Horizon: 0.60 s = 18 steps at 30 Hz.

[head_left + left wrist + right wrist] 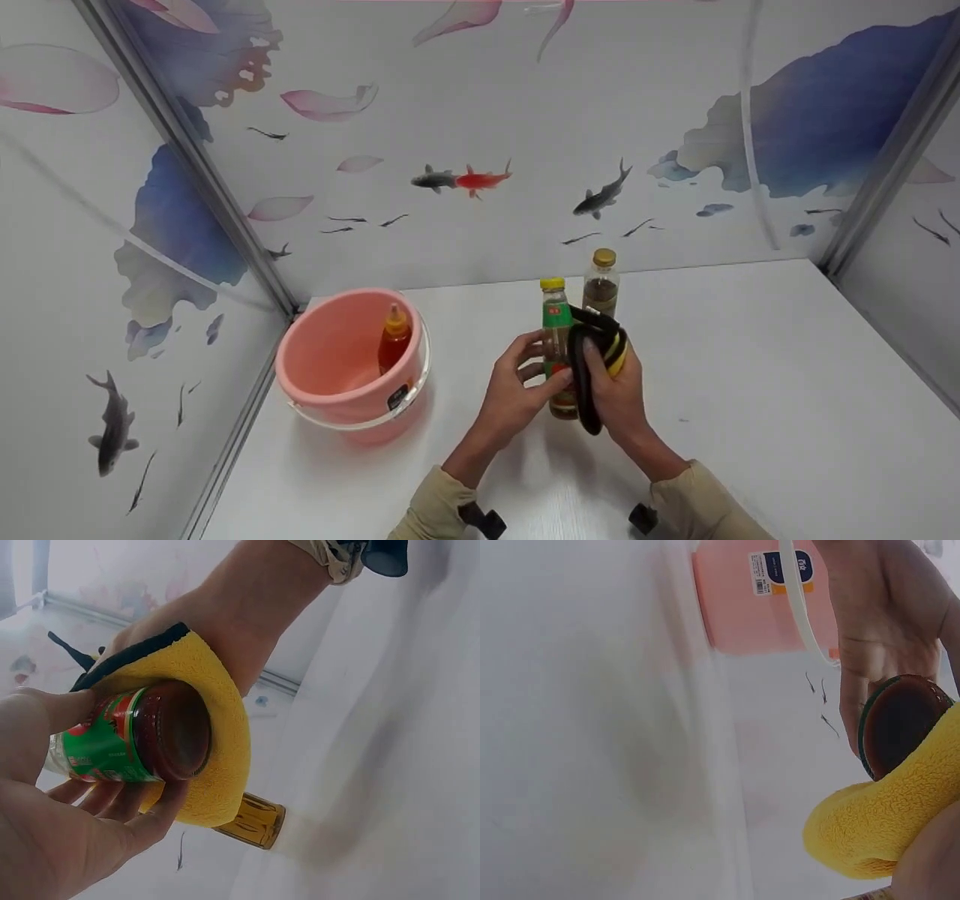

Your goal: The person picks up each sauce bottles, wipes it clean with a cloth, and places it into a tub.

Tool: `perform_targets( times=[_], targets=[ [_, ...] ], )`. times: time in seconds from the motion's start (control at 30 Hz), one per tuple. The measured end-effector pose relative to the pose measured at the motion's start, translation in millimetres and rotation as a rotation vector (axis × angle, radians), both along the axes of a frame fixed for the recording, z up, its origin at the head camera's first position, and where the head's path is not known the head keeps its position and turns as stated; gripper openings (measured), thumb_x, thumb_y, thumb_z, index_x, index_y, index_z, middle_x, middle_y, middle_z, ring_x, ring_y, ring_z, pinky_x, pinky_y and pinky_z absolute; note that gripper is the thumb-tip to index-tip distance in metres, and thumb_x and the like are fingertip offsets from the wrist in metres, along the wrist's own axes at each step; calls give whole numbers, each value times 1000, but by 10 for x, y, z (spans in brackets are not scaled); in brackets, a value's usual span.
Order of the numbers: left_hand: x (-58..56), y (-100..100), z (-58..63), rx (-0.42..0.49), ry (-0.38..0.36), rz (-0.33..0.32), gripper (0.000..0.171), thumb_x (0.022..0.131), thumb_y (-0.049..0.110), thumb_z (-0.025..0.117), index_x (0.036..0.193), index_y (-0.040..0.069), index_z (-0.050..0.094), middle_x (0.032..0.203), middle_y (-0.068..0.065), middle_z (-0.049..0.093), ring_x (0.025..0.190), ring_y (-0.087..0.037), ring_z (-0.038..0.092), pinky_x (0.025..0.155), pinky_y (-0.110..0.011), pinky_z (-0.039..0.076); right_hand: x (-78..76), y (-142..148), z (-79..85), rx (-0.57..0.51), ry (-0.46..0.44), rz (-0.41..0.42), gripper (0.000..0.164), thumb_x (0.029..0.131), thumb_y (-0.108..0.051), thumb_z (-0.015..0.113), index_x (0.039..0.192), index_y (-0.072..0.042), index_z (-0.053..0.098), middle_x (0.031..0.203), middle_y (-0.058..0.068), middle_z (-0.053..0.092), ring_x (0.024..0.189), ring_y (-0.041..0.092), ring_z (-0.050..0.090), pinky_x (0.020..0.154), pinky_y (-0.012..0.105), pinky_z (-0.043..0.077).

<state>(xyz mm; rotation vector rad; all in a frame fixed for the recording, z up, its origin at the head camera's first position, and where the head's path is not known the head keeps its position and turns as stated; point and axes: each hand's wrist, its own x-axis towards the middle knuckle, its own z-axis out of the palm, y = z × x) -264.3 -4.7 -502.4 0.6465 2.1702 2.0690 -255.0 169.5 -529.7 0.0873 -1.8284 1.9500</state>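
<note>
My left hand (510,390) grips a glass bottle (556,315) with a yellow cap and a green label, upright above the table. In the left wrist view, its fingers and thumb wrap the labelled body (101,746). A yellow cloth with black edging (584,382) is bunched in my right hand (622,390), thumb over it. That cloth (225,720) lies against the bottle's side near the base. The right wrist view shows the bottle's dark round bottom (900,727) beside the yellow cloth (885,817). My right fingers are mostly hidden.
Behind the hands stands a second glass bottle (600,289) with a gold cap. To the left is a pink bucket (330,405) with a white handle, holding a red squeeze bottle (394,345) with a yellow top. Printed wall panels (480,240) enclose the white table (750,375).
</note>
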Motion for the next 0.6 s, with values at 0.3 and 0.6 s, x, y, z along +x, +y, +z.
perform_targets(
  times=[0.3, 0.6],
  targets=[
    [-72, -81, 76, 65, 21, 69, 64, 95, 31, 86, 151, 23, 56, 138, -5, 67, 119, -24, 72, 103, -46, 61, 32, -36, -48, 29, -31, 48, 33, 109, -17, 65, 140, -7, 60, 112, 7, 70, 94, 21, 71, 80, 30, 63],
    [-124, -229, 215, 83, 115, 162, 68, 90, 29, 91, 149, 22, 57, 136, -6, 66, 117, -23, 73, 93, -41, 66, -4, -38, -80, 23, 0, 42, 30, 108, -15, 67, 137, -7, 62, 115, 6, 73, 97, 20, 74, 81, 30, 65]
  ],
)
